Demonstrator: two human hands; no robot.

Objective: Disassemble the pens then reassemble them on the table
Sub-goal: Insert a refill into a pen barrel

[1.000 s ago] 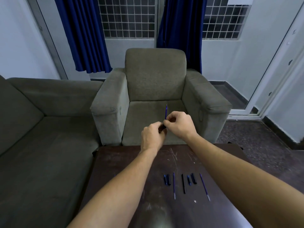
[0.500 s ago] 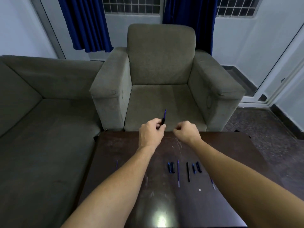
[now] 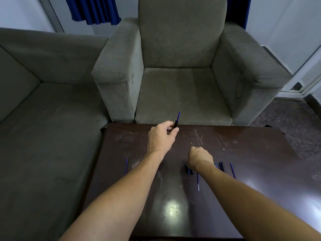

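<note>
Fingers (image 3: pixel 171 127) of the left hand (image 3: pixel 161 138) curl round a dark pen (image 3: pixel 177 121), held over the worktop (image 3: pixel 251 153) edge nearest the armchair (image 3: pixel 180 80), blue tip toward it. Farther from the armchair, the right hand (image 3: pixel 199 157) is curled, knuckles up; whether it holds anything cannot be told. Loose pen parts (image 3: pixel 198 181) lie around its wrist.

On the worktop (image 3: pixel 260 153), pen parts (image 3: pixel 221 166) lie in a row right of a lone refill (image 3: pixel 126 165); armchair (image 3: pixel 178 84) beyond, sofa (image 3: pixel 43 136) left.
</note>
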